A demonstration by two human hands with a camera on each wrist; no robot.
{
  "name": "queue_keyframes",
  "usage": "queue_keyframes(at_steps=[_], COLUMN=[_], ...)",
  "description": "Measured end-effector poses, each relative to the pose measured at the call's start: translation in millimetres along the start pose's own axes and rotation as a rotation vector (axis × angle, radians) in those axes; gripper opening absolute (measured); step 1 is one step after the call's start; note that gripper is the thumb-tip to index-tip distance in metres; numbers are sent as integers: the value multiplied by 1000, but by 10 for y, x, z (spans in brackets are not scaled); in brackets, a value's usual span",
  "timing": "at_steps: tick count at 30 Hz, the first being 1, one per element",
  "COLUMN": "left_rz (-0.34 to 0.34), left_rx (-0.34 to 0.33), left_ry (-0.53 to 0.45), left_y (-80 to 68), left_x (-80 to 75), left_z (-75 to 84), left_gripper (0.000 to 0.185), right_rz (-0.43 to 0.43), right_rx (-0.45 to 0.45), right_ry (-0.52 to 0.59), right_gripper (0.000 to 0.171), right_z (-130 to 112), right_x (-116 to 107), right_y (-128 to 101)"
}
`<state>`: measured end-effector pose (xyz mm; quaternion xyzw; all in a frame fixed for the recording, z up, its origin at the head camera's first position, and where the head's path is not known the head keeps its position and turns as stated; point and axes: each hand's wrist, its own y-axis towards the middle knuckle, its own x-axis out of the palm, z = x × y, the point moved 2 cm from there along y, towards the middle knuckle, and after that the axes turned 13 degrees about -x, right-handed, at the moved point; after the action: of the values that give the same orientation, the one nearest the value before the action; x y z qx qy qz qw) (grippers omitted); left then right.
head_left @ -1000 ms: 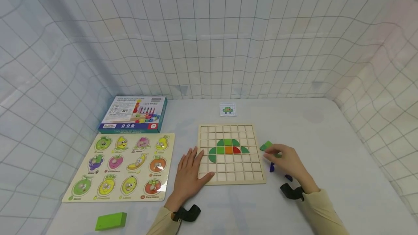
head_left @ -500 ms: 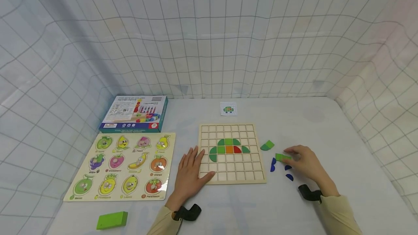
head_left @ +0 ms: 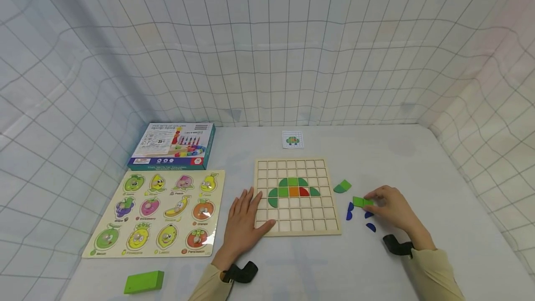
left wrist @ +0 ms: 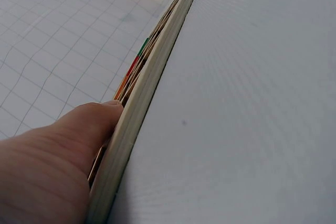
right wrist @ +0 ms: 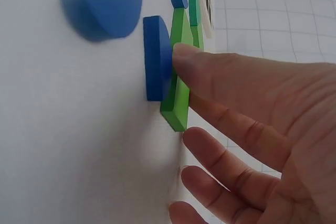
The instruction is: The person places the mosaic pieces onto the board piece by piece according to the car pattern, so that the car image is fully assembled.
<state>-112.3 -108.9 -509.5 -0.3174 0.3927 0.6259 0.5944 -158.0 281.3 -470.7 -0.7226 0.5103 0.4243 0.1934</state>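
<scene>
Right hand [head_left: 390, 208] pinches one green tile [head_left: 362, 201] right of the grid board [head_left: 330, 229], beside three blue pieces [head_left: 349, 207]; left hand [head_left: 244, 219], flat, fingers relaxed, rests on the board; white table [head_left: 418, 161], gridded walls

On the worktop [head_left: 376, 268], the fruit puzzle [head_left: 156, 215] lies left of the grid board [head_left: 296, 196]; a box [head_left: 173, 146] sits behind the puzzle, loose pieces [head_left: 357, 208] right of the board.
</scene>
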Motion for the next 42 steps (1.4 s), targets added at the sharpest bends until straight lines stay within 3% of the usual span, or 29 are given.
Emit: queue_keyframes(at_steps=[7,25,35,42], left_rz=[33,5,72,51], left_rx=[23,6,50,37], left_ry=[4,2,-2,-1], left_y=[-4,-2,-8,-11], left_x=[-4,-5,-10,-18], left_z=[3,4,7,14], left_gripper=[79,81,79,79], right_rz=[-3,11,29,58], right_rx=[41,69,124,111], right_ry=[-4,-26,-51,-33], right_gripper=[24,22,25,21], right_z=[-5,18,48,19], right_x=[3,-9,7,4], right_y=[27,4,-28,-55])
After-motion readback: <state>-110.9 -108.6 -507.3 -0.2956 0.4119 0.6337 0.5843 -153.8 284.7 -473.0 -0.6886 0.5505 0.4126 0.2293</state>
